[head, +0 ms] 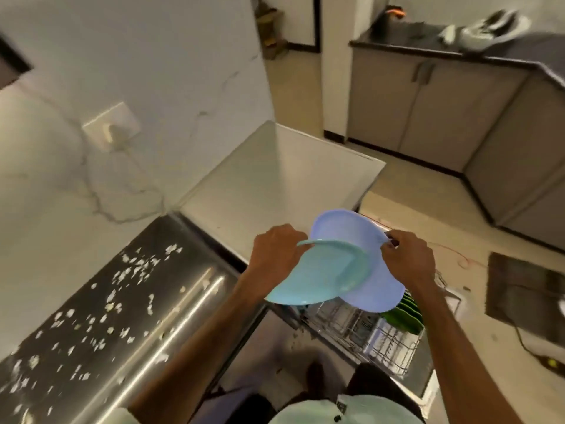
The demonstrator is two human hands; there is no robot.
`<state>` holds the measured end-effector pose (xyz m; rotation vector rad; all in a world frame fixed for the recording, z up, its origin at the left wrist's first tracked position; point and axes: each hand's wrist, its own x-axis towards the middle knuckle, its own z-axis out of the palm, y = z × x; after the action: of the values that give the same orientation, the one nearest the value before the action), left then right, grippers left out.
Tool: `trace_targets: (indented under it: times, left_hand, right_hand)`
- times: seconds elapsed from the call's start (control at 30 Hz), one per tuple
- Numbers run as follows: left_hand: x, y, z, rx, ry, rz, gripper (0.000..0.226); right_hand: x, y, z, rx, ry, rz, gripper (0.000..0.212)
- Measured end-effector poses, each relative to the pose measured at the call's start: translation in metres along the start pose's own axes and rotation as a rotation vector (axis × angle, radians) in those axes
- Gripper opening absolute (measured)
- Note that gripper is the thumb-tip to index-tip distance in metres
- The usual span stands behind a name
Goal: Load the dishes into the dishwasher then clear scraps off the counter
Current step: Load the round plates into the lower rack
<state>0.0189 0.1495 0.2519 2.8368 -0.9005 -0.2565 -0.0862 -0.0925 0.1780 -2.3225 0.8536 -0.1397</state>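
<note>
My left hand (pixel 275 255) grips the far rim of a teal plate (pixel 324 273), held tilted above the dishwasher. My right hand (pixel 408 258) pinches the rim of a lilac plate (pixel 360 237), which lies partly under the teal one. Below both plates the dishwasher's wire rack (pixel 385 341) is pulled out, with several green plates (pixel 403 313) standing on edge in it. White scraps (pixel 122 295) are scattered over the steel counter (pixel 171 325) at the left.
A pale worktop (pixel 275 179) lies beyond the plates, against a marble wall with a socket (pixel 111 125). Across the tiled floor stand grey cabinets (pixel 428 111) under a dark counter. A dark mat (pixel 519 289) and a cable lie on the floor at the right.
</note>
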Motion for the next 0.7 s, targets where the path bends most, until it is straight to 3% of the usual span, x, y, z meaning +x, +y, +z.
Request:
trace_targets:
  times: [0.13, 0.3, 0.53, 0.7]
  left_hand:
    - [0.062, 0.046, 0.035, 0.026, -0.079, 0.226, 0.027]
    - [0.129, 0.097, 0.08, 0.016, -0.14, 0.356, 0.036]
    - [0.205, 0.128, 0.208, -0.05, -0.217, 0.317, 0.019]
    - [0.252, 0.11, 0.312, -0.083, -0.168, 0.199, 0.03]
  right_hand:
    - [0.003, 0.045, -0.016, 0.0, 0.142, 0.165, 0.022]
    - [0.027, 0.087, -0.012, -0.017, 0.256, 0.34, 0.026]
    - [0.091, 0.166, 0.046, 0.024, 0.26, 0.54, 0.038]
    - [0.15, 0.243, 0.113, 0.124, 0.27, 0.636, 0.047]
